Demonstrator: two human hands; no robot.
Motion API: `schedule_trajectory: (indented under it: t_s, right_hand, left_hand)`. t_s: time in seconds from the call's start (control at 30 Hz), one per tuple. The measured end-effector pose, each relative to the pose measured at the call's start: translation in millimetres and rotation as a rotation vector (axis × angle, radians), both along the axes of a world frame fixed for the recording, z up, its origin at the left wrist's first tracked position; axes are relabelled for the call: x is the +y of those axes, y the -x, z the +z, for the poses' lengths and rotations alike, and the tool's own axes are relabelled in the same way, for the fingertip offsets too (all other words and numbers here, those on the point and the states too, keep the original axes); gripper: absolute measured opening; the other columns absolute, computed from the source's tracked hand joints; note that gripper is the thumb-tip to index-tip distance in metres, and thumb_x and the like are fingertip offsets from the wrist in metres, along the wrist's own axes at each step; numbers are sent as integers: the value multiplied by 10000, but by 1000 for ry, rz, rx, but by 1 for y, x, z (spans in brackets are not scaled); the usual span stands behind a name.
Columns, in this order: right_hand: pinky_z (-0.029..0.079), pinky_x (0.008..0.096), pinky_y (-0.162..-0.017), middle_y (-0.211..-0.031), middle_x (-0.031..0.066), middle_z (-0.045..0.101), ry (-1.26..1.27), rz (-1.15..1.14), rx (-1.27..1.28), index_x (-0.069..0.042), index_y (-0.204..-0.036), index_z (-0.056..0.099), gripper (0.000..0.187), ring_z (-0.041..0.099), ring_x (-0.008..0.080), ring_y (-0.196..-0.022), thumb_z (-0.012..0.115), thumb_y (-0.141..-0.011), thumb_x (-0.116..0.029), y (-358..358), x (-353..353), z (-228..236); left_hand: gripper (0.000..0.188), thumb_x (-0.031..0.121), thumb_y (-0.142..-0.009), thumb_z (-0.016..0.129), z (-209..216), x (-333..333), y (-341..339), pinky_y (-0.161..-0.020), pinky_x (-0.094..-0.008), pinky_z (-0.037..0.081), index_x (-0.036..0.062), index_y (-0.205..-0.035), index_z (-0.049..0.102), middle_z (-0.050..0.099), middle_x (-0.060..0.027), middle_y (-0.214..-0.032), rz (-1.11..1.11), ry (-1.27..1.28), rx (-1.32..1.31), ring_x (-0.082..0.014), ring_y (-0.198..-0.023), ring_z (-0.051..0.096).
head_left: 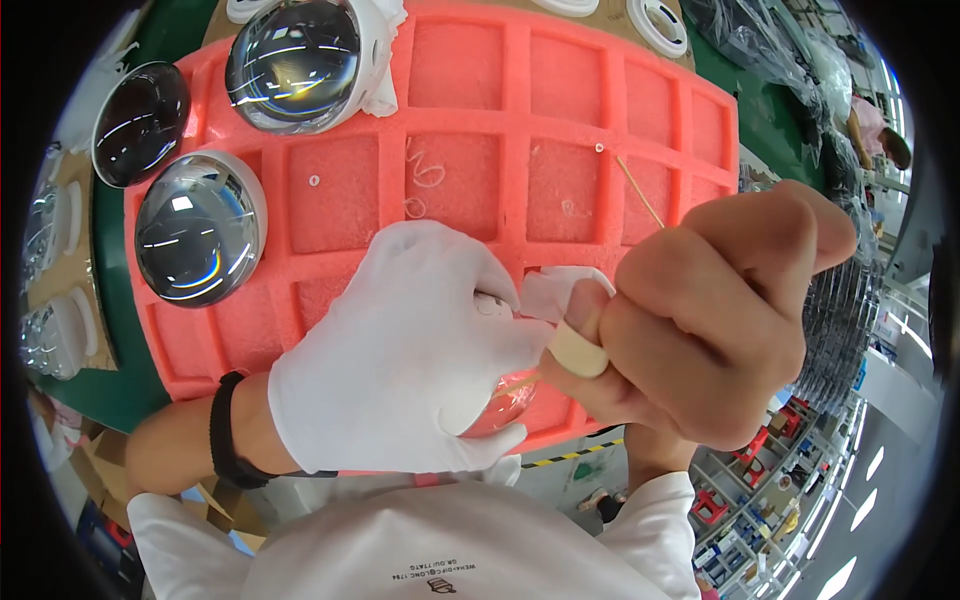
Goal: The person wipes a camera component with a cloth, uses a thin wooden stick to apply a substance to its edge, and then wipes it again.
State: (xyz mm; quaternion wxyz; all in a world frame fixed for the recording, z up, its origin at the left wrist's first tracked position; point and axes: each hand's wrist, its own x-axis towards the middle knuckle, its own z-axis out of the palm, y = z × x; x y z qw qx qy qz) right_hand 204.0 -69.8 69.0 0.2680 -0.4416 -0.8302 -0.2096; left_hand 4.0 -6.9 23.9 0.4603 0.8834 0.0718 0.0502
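Observation:
My left hand (400, 350) wears a white glove. It is closed around a round part with a white rim and a clear dome (505, 408), mostly hidden under the palm. My right hand (710, 310) is bare, with a cream finger cot (578, 352) on one finger. Its fingers are curled tight right beside the left fingertips. A thin yellowish stick (640, 192) shows past its knuckles, and another thin yellowish length (518, 385) shows over the dome. Whether these are one piece is hidden by the fist. White cloth-like material (565, 288) lies between the hands.
Under my hands is a red foam tray (517, 60) with square pockets. Large glass dome lenses (200, 228) sit at its left, one in a white housing (372, 50), beside a dark round lens (140, 124). Small white rings (314, 181) and curled shavings (428, 172) lie in the pockets.

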Motion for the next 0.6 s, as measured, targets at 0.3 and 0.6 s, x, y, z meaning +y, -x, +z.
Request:
schedule_trajectory:
  t_s: [0.3, 0.6]
  right_hand:
    - [263, 397, -664, -649, 11, 527, 70, -64, -11, -105, -555, 500, 295, 413, 213, -641, 717, -395, -225, 8, -4, 6]
    - [270, 402, -695, -632, -30, 491, 118, -152, 107, -122, -556, 523, 261, 417, 211, -655, 713, -404, -216, 7, -16, 0]
  left_hand:
    - [625, 317, -604, 853, -5, -1, -1, -941, -451, 348, 116, -1151, 625, 514, -90, -1146, -16, -7, -14, -312, -1045, 460]
    - [545, 308, -622, 844, -2, 1, 0, -933, -449, 349, 128, -1100, 654, 516, -90, -1119, -17, 6, 3, -308, -1019, 454]
